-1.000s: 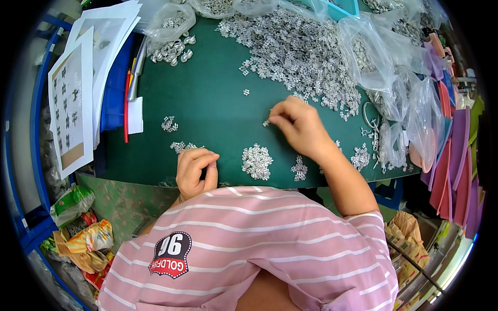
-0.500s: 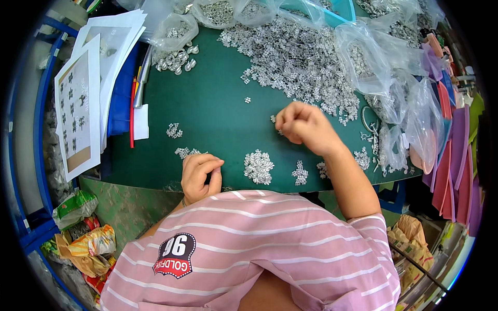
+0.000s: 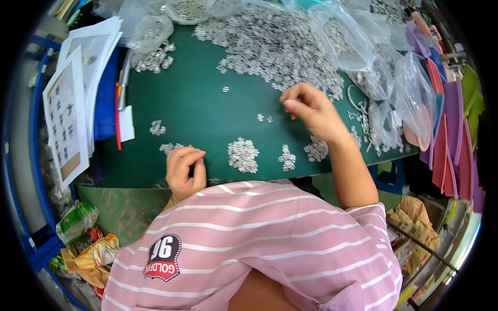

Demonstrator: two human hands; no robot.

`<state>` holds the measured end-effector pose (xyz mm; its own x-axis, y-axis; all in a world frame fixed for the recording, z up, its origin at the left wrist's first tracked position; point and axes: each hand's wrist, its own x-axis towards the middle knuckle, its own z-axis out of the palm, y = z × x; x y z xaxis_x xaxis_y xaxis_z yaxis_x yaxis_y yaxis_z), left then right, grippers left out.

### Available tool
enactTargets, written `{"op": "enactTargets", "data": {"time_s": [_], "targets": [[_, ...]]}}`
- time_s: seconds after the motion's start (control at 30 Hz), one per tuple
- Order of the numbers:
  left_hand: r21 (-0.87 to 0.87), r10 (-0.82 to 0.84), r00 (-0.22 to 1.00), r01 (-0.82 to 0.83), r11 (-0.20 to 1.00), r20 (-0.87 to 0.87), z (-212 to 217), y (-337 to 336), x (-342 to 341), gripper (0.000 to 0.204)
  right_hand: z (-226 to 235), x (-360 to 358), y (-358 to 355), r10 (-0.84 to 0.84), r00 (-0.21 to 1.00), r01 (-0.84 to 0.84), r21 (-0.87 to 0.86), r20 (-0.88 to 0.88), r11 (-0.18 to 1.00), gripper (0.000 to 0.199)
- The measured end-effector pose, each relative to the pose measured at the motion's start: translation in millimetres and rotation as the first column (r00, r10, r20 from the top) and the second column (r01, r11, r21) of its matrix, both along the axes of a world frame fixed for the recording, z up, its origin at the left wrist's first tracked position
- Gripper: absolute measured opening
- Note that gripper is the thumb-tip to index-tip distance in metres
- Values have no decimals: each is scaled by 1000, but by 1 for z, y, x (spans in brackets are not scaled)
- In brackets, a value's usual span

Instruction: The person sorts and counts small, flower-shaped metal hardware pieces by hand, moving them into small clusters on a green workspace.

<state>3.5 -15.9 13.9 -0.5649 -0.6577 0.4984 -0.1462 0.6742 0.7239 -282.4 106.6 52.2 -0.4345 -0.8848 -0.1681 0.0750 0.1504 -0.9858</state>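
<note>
My right hand [image 3: 315, 113] hovers by the near edge of a large heap of small silver metal pieces [image 3: 270, 44]. Its fingers are bent and thumb and forefinger come close together; anything between them is too small to make out. Two loose silver pieces [image 3: 263, 118] lie on the green table left of it. Curled at the table's front edge, my left hand [image 3: 185, 171] has its fingertips against the thumb, and what they hold, if anything, is hidden. A small cluster of silver pieces [image 3: 170, 148] lies beside it. Between my hands sits a bigger sorted pile [image 3: 243, 155].
More small piles [image 3: 287, 158] line the front edge. Clear plastic bags [image 3: 345, 39] of metal parts stand at the back and right. Printed sheets [image 3: 65, 116] and a blue tray [image 3: 105, 103] are on the left. Pink and purple sheets [image 3: 450, 140] stand at far right.
My right hand has moved right and away from the two loose pieces, toward the heap, uncovering them. My left hand stays curled in place. The whole view has shifted slightly.
</note>
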Motion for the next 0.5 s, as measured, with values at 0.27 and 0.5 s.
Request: {"op": "enactTargets", "data": {"time_s": [0.27,0.5], "targets": [[30,-9,1000,9,1000,-1,-6,1,4,23,3,6,85,31,626,43,74,-779,996,18],[31,-26,1000,25,999,17,6,-1,4,20,-12,36,93,-131,391,157,-74,-911,985,19]]}}
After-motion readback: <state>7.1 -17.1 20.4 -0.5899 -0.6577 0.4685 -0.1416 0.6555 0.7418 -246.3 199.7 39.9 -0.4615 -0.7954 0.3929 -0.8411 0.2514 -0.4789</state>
